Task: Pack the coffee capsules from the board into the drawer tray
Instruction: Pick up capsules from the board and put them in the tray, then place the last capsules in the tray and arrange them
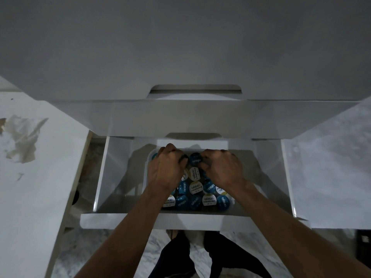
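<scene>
Many coffee capsules point(195, 194) — dark blue lids and white-and-gold lids, most facing up with printed lettering — lie packed close together in a pale tray point(147, 167) that sits on the floor of an open white drawer point(112, 177). They fill the near rows of the tray, touching one another, and more reach toward its far end under the hands. One blue capsule point(195, 159) sits at the far end between the two hands. Both hands are down inside the tray, knuckles up. Left hand point(167, 169) has its fingers curled downward at the far left of the tray, with a dark round shape just at its fingertips; whether it grips a capsule there I cannot tell. Right hand point(222, 167) also has its fingers bent, the tips touching the right edge of that far blue capsule — pinching it or only resting against it is not clear. Bare forearms run from the bottom of the view up over the drawer's front panel point(120, 220). Above the open drawer a second white drawer front with a cut-out handle point(194, 90) stands closed. A white counter point(30, 187) lies to the left, carrying a crumpled piece of pale paper point(22, 137), and a marbled grey surface point(329, 157) lies to the right. Marbled floor point(152, 251) shows below, along with the person's dark trouser legs.
</scene>
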A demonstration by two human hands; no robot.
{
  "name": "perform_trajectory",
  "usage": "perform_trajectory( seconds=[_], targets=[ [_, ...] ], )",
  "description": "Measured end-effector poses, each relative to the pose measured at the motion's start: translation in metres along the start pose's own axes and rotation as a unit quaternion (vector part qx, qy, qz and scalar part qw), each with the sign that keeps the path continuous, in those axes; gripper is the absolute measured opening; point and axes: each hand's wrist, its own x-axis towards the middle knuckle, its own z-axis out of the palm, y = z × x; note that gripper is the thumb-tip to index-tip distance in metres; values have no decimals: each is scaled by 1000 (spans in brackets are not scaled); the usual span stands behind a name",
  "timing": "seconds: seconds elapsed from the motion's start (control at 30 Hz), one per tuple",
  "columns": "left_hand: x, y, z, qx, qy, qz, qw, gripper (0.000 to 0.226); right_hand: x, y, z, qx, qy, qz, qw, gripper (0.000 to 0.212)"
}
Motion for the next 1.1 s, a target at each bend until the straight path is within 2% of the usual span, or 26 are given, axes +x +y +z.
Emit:
perform_trajectory(
  seconds=[0.17, 0.23, 0.33, 0.6, 0.87, 1.1],
  targets=[
    [-3, -3, -11, -75, 32, 6, 997, 23, -18, -7, -15, 105, 60, 46, 992, 31],
    [-5, -1, -16, -97, 35, 14, 995, 27, -26, -10, -17, 164, 80, 71, 981, 41],
    [-9, 7, -25, -135, 28, 36, 990, 31, -41, -14, -22, 248, 114, 94, 958, 44],
    [-29, 68, -39, -204, 36, 80, 975, 31, -87, 6, -65, 298, 199, 117, 926, 42],
    [-46, 207, -13, -245, 38, 141, 959, 28, -148, 108, -147, 295, 269, 117, 909, 42],
    [-63, 348, 56, -259, 35, 136, 956, 30, -202, 250, -205, 263, 291, 152, 907, 41]
  ],
)
